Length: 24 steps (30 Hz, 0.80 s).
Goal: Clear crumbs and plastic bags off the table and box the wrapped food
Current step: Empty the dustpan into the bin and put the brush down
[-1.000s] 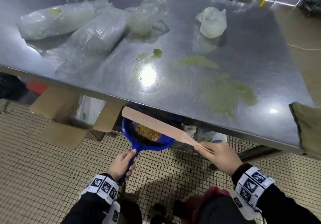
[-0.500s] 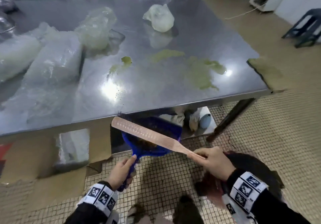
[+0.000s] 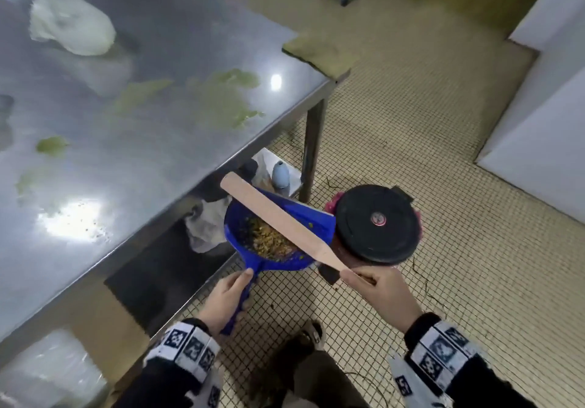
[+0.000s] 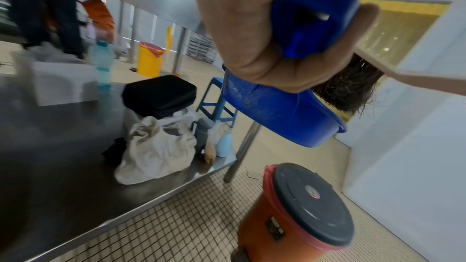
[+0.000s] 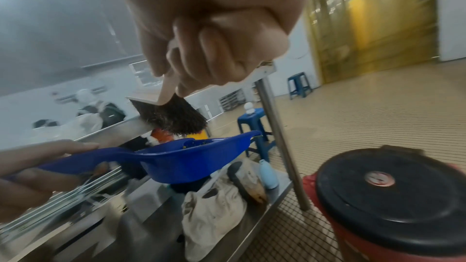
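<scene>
This is a commercial kitchen or food-preparation hall, not a home. A long stainless steel table [image 3: 164, 43] with a steel lower shelf [image 4: 75, 196] stands on a floor of small beige tiles [image 3: 443, 217], smeared with greenish residue [image 3: 221, 100]. Yellow plastic strip curtains [image 5: 365, 17] hang across a wide doorway, the kind used at cold rooms and production areas. White panel walls [image 3: 538, 106], a yellow bin [image 4: 148, 59] with a red liner, a lidded red bin [image 4: 302, 216], blue plastic stools [image 5: 300, 85] and metal racks [image 4: 199, 47] in the distance fit that.
</scene>
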### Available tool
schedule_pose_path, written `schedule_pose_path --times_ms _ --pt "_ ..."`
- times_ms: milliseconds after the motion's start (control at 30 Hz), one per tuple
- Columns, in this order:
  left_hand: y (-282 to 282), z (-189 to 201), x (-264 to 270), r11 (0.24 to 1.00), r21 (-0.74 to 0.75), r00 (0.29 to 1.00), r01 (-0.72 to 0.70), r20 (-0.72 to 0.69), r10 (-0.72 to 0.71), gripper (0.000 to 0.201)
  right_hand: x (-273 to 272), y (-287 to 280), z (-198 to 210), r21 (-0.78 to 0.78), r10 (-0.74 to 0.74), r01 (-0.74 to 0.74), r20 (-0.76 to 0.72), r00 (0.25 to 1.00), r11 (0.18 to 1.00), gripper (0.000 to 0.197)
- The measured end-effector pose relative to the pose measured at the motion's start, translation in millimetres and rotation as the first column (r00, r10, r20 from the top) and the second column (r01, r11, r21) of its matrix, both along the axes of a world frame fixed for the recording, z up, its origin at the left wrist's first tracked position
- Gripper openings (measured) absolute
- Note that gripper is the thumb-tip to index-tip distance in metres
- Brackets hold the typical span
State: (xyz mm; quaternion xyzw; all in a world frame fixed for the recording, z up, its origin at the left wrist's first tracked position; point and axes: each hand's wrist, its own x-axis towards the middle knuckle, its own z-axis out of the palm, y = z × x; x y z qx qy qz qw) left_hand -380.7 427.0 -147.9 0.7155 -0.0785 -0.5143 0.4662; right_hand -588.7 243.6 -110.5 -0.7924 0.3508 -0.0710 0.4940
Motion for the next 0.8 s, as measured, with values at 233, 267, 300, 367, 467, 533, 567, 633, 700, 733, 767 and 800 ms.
schedule_pose_path --times_ms 233,267,300,367,467,533,567,633,700,733,767,800 --pt "-99 1 3 0.974 0.021 0.974 0.227 -0.03 -0.226 0.031 -28 -41 -21 -0.001 -0.347 0.347 -0.015 0.938 0.938 0.027" --pt "-112 -1 3 0.969 0.024 0.969 0.246 -0.039 -0.245 0.031 -29 -46 -23 0.007 -0.398 0.398 -0.004 0.918 0.918 0.029" --pt "-124 -2 4 0.964 0.034 0.964 0.263 -0.043 -0.261 0.031 -31 -51 -25 -0.003 -0.445 0.445 0.0 0.896 0.896 0.034" --pt "-147 -5 3 0.956 0.041 0.956 0.291 -0.036 -0.29 0.03 -35 -60 -27 -0.042 -0.52 0.519 -0.017 0.854 0.854 0.04" --pt "-178 -8 1 0.939 0.011 0.939 0.342 -0.02 -0.342 0.03 -42 -76 -30 -0.019 -0.619 0.619 -0.02 0.785 0.785 0.04" --pt "-195 -8 -1 0.923 0.003 0.923 0.384 -0.03 -0.384 0.031 -49 -84 -30 -0.003 -0.676 0.676 -0.012 0.737 0.737 0.047" --pt "-203 -7 -2 0.913 0.0 0.913 0.408 -0.028 -0.407 0.032 -53 -88 -28 0.003 -0.694 0.695 -0.002 0.719 0.719 0.05" --pt "-220 -9 -2 0.891 -0.011 0.891 0.454 -0.018 -0.454 0.032 -59 -95 -26 0.029 -0.74 0.739 0.005 0.673 0.673 0.053" --pt "-238 -8 -3 0.872 -0.03 0.871 0.489 -0.032 -0.49 0.031 -64 -103 -21 0.084 -0.794 0.791 0.003 0.607 0.605 0.047" --pt "-246 -8 -3 0.864 -0.035 0.863 0.502 -0.037 -0.503 0.031 -65 -106 -19 0.103 -0.813 0.808 -0.002 0.583 0.58 0.041" --pt "-254 -7 -4 0.857 -0.038 0.856 0.514 -0.035 -0.515 0.031 -67 -109 -17 0.1 -0.825 0.822 -0.01 0.564 0.561 0.035" --pt "-261 -6 -5 0.85 -0.036 0.85 0.525 -0.028 -0.526 0.031 -69 -111 -16 0.09 -0.836 0.833 -0.012 0.549 0.546 0.033"
